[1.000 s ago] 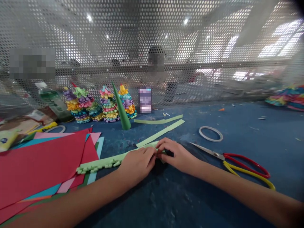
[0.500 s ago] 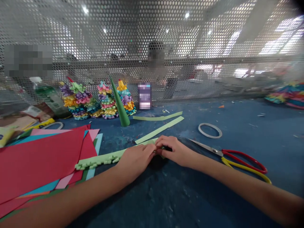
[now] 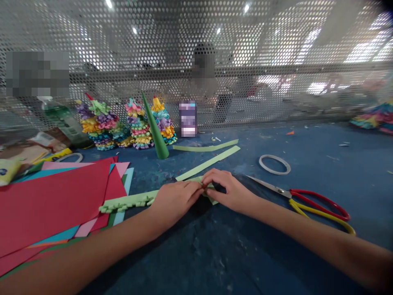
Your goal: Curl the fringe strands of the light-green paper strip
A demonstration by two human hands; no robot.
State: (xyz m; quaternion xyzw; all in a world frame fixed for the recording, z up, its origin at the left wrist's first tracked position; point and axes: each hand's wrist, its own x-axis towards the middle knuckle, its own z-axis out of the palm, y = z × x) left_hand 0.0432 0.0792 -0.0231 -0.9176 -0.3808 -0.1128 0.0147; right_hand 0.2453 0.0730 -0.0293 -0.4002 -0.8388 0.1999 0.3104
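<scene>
A light green paper strip (image 3: 132, 200) with a curled fringe along its near edge lies on the blue table. My left hand (image 3: 176, 196) is closed on this strip near its right part, fingertips pressing on the paper. Close against it, my right hand (image 3: 227, 188) pinches the same strip near its right end, so the fingertips of both hands nearly touch. The paper between them is mostly hidden. Just beyond my hands lie two plain light green strips (image 3: 208, 162). A dark green paper cone (image 3: 157, 137) stands upright behind them.
Scissors (image 3: 285, 192) with red and yellow handles lie at right, below a tape roll (image 3: 274, 164). Coloured paper sheets (image 3: 55, 200) are stacked at left. Fringed paper cones (image 3: 139, 127), a green bottle (image 3: 66, 123) and a phone (image 3: 188, 119) stand before a perforated metal screen (image 3: 276, 90).
The view has tilted down slightly, so the background sits higher. My right fingers have shifted a little on the strip, and more of its right end shows beneath them.
</scene>
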